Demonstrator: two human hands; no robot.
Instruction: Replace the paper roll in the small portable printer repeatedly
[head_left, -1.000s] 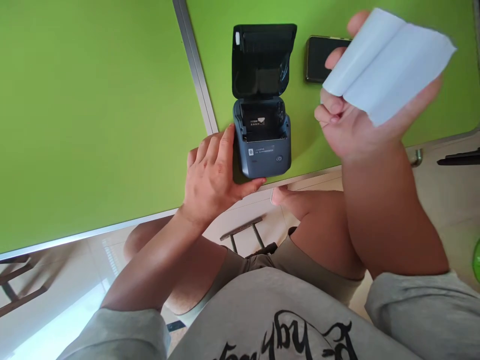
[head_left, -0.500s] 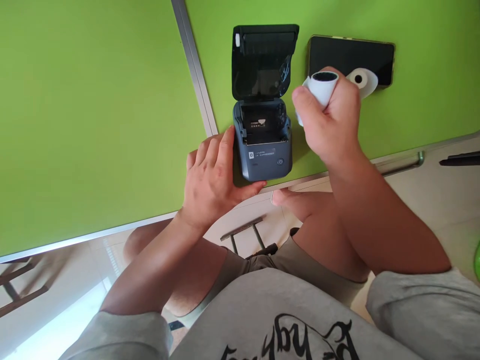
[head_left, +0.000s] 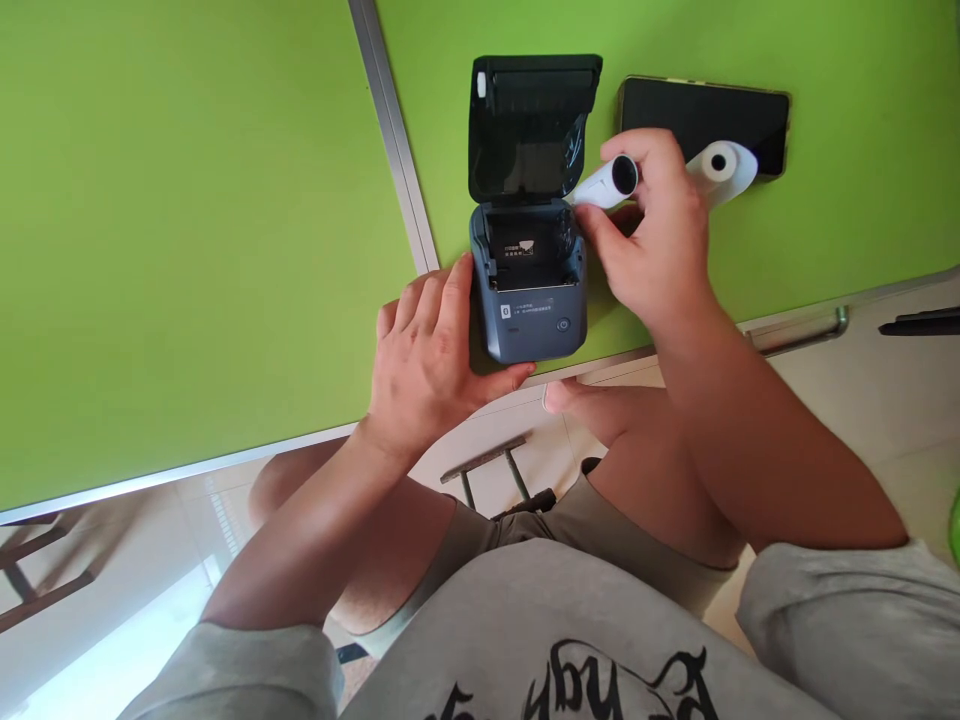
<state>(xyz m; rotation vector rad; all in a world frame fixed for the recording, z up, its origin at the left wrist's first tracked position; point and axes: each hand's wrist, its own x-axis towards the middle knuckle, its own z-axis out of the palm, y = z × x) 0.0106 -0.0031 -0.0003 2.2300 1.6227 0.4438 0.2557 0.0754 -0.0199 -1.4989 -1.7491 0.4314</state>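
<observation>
A dark blue-grey label printer (head_left: 531, 335) stands on the green table with its black lid (head_left: 525, 135) raised and its paper bay exposed. My left hand (head_left: 427, 345) braces it, fingers along its left side and thumb across its front edge. To the right of the printer, my right hand (head_left: 660, 225) grips a white paper roll (head_left: 598, 187) between thumb and fingers. The roll lies tilted, its dark hollow end facing up and right, its other end close to the lid's hinge. Whether the roll touches the printer, I cannot tell.
Behind my right hand lies a black phone (head_left: 712, 105), with a second white roll (head_left: 721, 165) by its near edge. A metal strip (head_left: 394, 130) divides the green tabletop (head_left: 187, 220). A metal handle (head_left: 802, 332) sits along the front edge, above my legs.
My right hand has turned the paper roll from nearly upright to a slant and brought it left, closer to the printer. My left hand stays at the printer.
</observation>
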